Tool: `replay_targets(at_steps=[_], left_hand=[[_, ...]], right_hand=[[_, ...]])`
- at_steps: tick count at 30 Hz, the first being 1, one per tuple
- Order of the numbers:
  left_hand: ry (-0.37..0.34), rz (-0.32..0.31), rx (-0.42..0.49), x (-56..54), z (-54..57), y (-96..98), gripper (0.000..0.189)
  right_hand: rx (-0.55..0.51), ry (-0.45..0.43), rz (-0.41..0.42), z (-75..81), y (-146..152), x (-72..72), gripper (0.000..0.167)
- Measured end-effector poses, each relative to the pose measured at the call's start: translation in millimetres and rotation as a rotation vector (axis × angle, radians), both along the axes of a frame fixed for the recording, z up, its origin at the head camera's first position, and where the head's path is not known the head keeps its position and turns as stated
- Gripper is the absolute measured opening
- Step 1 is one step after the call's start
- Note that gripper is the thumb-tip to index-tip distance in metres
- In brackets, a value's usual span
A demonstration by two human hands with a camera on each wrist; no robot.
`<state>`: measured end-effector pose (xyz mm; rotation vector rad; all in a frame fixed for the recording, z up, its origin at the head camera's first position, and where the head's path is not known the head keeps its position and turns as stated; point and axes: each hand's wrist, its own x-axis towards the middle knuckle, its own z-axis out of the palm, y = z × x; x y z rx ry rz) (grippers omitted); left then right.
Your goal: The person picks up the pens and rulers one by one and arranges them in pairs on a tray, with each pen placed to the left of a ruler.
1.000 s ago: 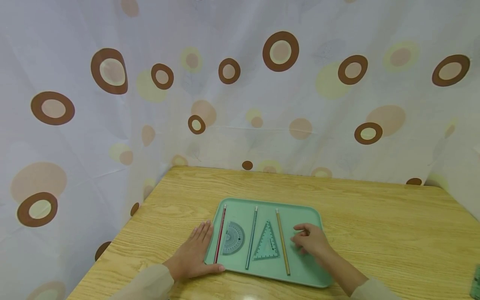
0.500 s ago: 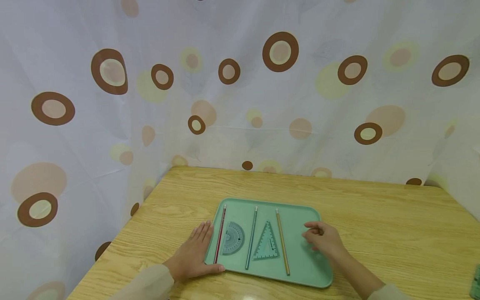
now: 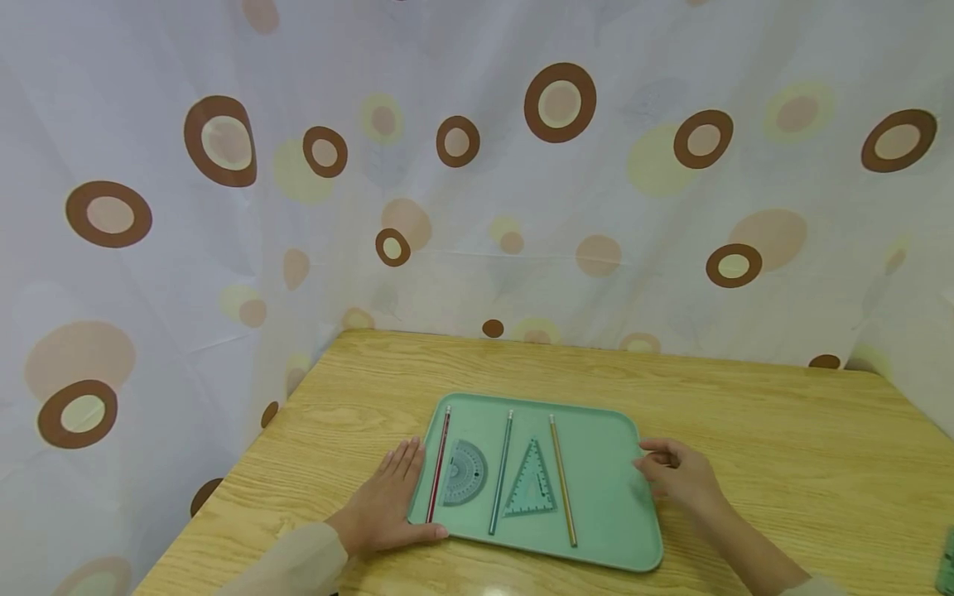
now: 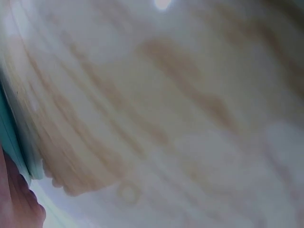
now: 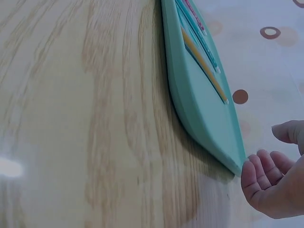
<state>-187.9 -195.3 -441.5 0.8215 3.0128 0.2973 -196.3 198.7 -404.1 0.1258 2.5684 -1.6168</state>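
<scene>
A green tray [image 3: 607, 488] lies on the wooden table, bearing a red pencil [image 3: 438, 465], a clear protractor [image 3: 465, 473], a teal pencil [image 3: 501, 472], a clear set square [image 3: 526, 504] and a yellow pencil [image 3: 563, 480], side by side. At the tray's left edge rests my left hand [image 3: 382, 505], fingers straight, with its thumb along the front left corner. My right hand [image 3: 689, 476] is at the tray's right rim, fingers loosely bent, holding nothing. In the right wrist view the right hand [image 5: 273, 183] shows thumb and fingers apart; whether it touches the rim I cannot tell.
The wooden table [image 3: 782, 447] extends to the right of the tray and behind it. A pale curtain [image 3: 477, 199] with brown rings hangs at the back and sides. Part of a green object [image 3: 946, 559] shows at the far right edge.
My right hand has moved rightward, from above the tray near the yellow pencil to the tray's right rim. The left hand, the tray and its contents have stayed in place.
</scene>
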Motion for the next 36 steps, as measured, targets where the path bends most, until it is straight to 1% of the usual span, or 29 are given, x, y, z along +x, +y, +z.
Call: replay_targets(at_steps=[5,12,18,21,27,36], left_hand=[[0.006,-0.002,-0.007,0.6,2.3,1.2,0.108],[-0.007,-0.001,0.002,-0.5,1.7,1.4,0.109],[0.001,-0.004,-0.01,-0.8,1.0,0.7,0.108],[0.007,-0.01,-0.007,-0.5,1.3,0.7,0.108],[0.007,-0.013,0.001,0.2,1.5,0.8,0.108],[0.007,-0.012,0.001,-0.2,0.8,0.1,0.108]], right_hand=[[0.002,0.002,-0.003,-0.9,14.4,1.4,0.051],[0.075,0.007,-0.001,-3.0,36.2,3.8,0.054],[0.097,-0.014,-0.027,-3.5,52.5,5.9,0.06],[0.114,-0.014,-0.025,-3.7,59.4,7.1,0.061],[0.113,-0.016,-0.039,-3.8,70.3,8.8,0.063],[0.11,0.007,-0.055,-9.1,89.5,14.2,0.064]])
